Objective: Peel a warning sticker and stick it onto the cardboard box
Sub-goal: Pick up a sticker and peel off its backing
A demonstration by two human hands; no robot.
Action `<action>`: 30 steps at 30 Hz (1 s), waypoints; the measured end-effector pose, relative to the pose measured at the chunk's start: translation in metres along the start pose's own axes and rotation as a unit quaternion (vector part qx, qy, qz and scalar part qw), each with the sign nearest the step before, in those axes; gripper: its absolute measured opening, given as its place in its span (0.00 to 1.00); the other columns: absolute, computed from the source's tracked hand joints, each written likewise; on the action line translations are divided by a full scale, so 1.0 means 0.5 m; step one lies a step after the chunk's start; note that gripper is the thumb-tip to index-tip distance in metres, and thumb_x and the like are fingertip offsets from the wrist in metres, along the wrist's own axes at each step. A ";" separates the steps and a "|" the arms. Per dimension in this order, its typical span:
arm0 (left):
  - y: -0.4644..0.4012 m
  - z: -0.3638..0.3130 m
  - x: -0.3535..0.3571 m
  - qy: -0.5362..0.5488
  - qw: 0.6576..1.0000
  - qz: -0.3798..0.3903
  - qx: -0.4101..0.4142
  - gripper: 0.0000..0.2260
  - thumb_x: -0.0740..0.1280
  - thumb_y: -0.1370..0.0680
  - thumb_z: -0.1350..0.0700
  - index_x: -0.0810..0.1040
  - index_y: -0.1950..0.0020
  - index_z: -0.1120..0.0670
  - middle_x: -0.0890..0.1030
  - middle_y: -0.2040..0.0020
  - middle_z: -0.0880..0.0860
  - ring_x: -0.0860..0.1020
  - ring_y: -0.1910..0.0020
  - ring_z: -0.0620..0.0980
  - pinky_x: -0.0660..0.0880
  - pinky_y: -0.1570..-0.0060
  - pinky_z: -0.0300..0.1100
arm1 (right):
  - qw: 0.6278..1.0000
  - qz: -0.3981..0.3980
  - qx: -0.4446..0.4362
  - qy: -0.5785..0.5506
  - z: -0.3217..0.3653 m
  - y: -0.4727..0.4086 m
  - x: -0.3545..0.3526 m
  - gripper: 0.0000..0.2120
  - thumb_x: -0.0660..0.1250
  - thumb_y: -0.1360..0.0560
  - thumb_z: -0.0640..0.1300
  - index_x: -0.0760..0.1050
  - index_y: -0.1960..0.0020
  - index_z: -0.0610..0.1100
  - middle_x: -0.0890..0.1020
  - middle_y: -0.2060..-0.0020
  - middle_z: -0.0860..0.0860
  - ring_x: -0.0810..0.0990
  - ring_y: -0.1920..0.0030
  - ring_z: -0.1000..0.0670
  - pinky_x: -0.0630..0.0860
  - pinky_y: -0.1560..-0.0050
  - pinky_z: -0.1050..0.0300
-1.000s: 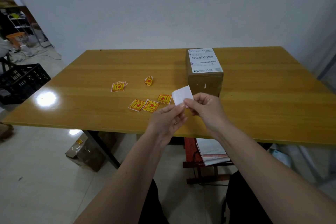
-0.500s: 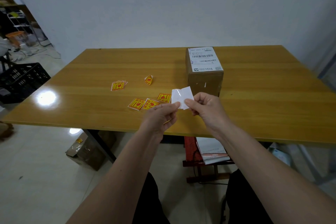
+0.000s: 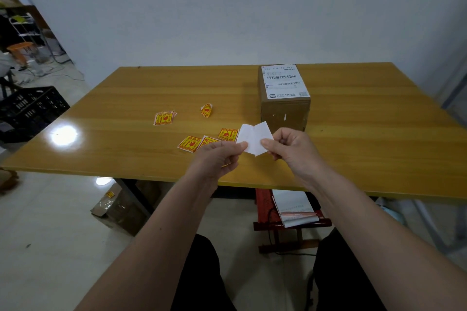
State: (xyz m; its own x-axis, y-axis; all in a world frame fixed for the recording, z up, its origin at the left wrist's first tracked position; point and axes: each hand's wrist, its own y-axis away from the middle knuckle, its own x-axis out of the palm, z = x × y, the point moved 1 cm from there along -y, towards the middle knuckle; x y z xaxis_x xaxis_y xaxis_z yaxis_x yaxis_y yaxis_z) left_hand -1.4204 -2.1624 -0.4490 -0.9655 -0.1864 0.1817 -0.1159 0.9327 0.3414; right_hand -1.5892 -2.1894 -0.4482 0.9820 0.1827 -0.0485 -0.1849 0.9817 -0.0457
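Observation:
A brown cardboard box [image 3: 285, 113] with a white shipping label on top stands on the wooden table [image 3: 379, 139], right of centre. Just in front of it, above the table, I hold a warning sticker [image 3: 254, 140] with its white back toward me. It splits into two white flaps. My left hand [image 3: 217, 159] pinches the left flap and my right hand [image 3: 290, 151] pinches the right flap. Which flap is sticker and which is backing I cannot tell. Loose yellow-and-red warning stickers [image 3: 228, 134] lie on the table behind my left hand.
A small stack of stickers [image 3: 164, 118] and a curled sticker [image 3: 206, 110] lie farther left. A black crate [image 3: 27, 111] stands at the left, a cardboard carton [image 3: 118, 209] on the floor, and a red stool with papers [image 3: 293, 209] under the table.
The white piece was one flat sheet a second ago; now it has opened into two flaps as my hands moved apart, the left going left.

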 end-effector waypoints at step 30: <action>-0.018 0.005 -0.023 -0.089 0.996 0.007 -0.029 0.07 0.76 0.33 0.59 0.78 0.64 0.56 0.76 0.68 0.50 0.74 0.69 0.44 0.76 0.64 0.37 | 0.997 0.036 0.035 0.064 -0.019 0.005 -0.040 0.12 0.70 0.28 0.40 0.72 0.68 0.44 0.75 0.71 0.48 0.72 0.68 0.53 0.71 0.63 0.60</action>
State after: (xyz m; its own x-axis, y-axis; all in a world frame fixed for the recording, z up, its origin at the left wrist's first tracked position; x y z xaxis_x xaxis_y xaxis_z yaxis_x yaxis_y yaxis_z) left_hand -1.4085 -2.1680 -0.4565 -0.9936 -0.1103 0.0223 -0.0927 0.9142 0.3944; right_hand -1.6099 -2.1911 -0.4566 0.9521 0.2495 -0.1769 -0.2479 0.9683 0.0313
